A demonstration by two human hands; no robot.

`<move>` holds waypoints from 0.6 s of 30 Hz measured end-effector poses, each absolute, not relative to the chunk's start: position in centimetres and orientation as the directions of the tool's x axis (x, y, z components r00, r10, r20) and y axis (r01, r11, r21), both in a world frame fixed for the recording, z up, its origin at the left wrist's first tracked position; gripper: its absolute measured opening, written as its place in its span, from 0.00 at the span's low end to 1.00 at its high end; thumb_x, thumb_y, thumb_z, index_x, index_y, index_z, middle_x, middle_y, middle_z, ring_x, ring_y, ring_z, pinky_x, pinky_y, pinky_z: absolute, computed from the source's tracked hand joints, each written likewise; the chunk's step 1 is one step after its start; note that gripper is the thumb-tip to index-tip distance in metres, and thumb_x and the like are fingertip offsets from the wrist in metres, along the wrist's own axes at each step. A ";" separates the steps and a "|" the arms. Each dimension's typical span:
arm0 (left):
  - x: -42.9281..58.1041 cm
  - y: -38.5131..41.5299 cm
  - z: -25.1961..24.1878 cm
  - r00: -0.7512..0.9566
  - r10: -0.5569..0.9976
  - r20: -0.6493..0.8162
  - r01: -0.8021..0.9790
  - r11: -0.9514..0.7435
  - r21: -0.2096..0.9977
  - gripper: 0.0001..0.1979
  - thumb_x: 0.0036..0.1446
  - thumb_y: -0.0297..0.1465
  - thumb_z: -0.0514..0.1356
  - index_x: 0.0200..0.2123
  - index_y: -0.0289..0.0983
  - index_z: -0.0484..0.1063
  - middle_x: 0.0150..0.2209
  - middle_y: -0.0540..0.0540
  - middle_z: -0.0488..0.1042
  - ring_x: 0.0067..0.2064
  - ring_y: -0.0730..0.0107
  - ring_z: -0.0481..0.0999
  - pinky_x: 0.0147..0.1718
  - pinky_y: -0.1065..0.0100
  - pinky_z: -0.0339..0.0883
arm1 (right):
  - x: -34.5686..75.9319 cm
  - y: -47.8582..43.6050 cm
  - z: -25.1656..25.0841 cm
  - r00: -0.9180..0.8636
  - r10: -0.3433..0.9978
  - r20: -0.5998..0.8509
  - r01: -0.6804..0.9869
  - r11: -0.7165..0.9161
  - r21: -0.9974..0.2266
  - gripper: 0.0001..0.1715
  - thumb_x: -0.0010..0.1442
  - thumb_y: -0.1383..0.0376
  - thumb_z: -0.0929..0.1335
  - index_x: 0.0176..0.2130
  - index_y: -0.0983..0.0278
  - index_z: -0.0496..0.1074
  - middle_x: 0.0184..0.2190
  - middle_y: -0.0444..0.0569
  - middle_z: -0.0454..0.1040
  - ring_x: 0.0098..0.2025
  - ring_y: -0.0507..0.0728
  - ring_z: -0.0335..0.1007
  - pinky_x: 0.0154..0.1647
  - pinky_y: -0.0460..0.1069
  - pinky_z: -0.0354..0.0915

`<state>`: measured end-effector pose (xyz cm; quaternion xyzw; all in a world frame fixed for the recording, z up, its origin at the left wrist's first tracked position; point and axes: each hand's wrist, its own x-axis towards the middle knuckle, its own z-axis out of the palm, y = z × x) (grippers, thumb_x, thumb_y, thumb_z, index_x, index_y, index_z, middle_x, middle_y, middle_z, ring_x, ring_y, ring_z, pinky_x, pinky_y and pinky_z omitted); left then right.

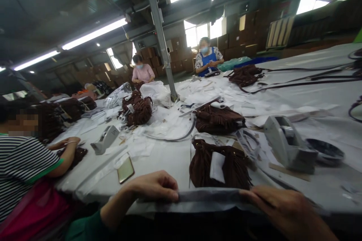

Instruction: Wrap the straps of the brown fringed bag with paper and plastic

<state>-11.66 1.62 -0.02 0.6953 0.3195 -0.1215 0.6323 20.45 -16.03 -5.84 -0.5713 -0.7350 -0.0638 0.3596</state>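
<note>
My left hand (155,186) is closed on one end of a translucent plastic strip (209,195), thumb along its edge. My right hand (283,205) pinches the other end, so the strip stretches taut between them at the table's front edge. Whether it is a folded bag or a loose sheet, I cannot tell. Just beyond it sits a dark brown fringed bag (198,165) with a white paper piece (217,167) on its front. Behind that lies a second brown fringed bag (217,118).
A tape dispenser (291,147) stands at right beside a black roll (325,151); another dispenser (105,140) is at left. A phone (125,168) lies near my left hand. A metal post (161,34) rises from the table. Co-workers sit at left and across.
</note>
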 end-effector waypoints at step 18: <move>-5.5 -1.0 -1.6 0.908 0.360 -0.214 0.344 -0.349 0.872 0.11 0.54 0.36 0.61 0.34 0.34 0.78 0.24 0.52 0.70 0.24 0.76 0.64 0.25 0.76 0.59 | 17.1 -13.6 -9.9 0.051 0.767 0.640 0.912 0.225 -0.342 0.18 0.63 0.51 0.62 0.48 0.52 0.73 0.35 0.48 0.82 0.30 0.60 0.80 0.21 0.48 0.72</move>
